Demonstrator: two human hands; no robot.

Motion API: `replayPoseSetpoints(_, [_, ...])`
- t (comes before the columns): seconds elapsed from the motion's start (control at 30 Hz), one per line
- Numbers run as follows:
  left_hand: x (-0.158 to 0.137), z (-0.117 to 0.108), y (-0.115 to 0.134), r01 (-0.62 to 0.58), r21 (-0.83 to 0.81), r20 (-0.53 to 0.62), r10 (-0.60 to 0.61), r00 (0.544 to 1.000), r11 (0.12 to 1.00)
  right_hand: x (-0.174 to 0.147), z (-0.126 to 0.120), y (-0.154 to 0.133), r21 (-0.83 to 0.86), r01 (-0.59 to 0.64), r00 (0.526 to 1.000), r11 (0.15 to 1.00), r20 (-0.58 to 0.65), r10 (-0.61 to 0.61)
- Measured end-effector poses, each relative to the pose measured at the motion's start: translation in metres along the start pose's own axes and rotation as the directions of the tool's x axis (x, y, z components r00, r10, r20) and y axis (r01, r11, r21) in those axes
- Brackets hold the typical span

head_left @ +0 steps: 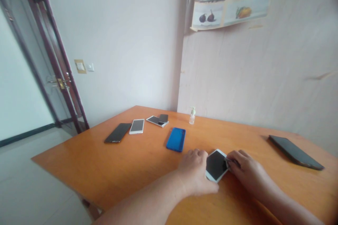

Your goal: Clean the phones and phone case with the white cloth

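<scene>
White phone (217, 166), dark screen up, lay on brown table (118, 179) between 2 hands, nearer than blue phone or case (175, 139). Left hand (194, 171) gripped its left side, thumb by near corner. Right hand (246, 168) curled at right edge; could not tell whether fingertips pinched phone or something small. Farther left: black slab (118, 133), grey-screened phone (137, 126), then white-edged phone (153, 120) with small dark item (163, 118) on top. Pump bottle (192, 116) stood upright. Flat black object (294, 153) lay well apart, far right.

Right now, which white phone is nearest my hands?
The dark-screened, rectangular white phone between your left hand and right hand; both other white phones lie farther back, to the left.
</scene>
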State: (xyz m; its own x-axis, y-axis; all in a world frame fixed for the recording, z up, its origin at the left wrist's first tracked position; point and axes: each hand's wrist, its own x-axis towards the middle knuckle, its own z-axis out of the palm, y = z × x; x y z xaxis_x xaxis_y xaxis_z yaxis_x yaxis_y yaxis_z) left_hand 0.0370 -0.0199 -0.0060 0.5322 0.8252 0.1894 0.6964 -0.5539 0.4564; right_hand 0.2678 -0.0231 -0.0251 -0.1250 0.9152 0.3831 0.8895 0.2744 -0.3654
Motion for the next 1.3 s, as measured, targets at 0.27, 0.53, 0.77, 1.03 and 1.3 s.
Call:
replayPoseSetpoints(0.27, [0.003, 0.005, -0.005, -0.015, -0.031, -0.056, 0.014, 0.998, 0.999, -0.015, -0.010, -0.055, 0.070, 0.206, 0.958, 0.976, 0.188, -0.215])
replayPoseSetpoints(0.53, [0.003, 0.004, -0.005, -0.005, -0.030, -0.053, 0.004, 0.999, 1.000, -0.013, -0.008, -0.021, -0.157, 0.143, 0.986, 0.977, 0.110, -0.127])
replayPoseSetpoints(0.77, [0.005, 0.002, -0.006, 0.062, -0.013, -0.057, -0.063, 0.996, 0.998, -0.021, -0.008, -0.041, -0.078, 0.330, 0.917, 0.941, 0.265, -0.299])
replayPoseSetpoints(1.03, [0.006, 0.002, -0.009, 0.029, -0.087, -0.053, -0.033, 0.998, 0.996, -0.021, -0.017, -0.041, -0.113, 0.192, 0.962, 0.975, 0.217, -0.164])
replayPoseSetpoints(1.3, [0.007, 0.001, -0.009, 0.016, -0.111, -0.053, -0.022, 0.998, 0.994, -0.017, -0.024, -0.053, -0.172, 0.083, 0.968, 0.982, 0.247, -0.039])
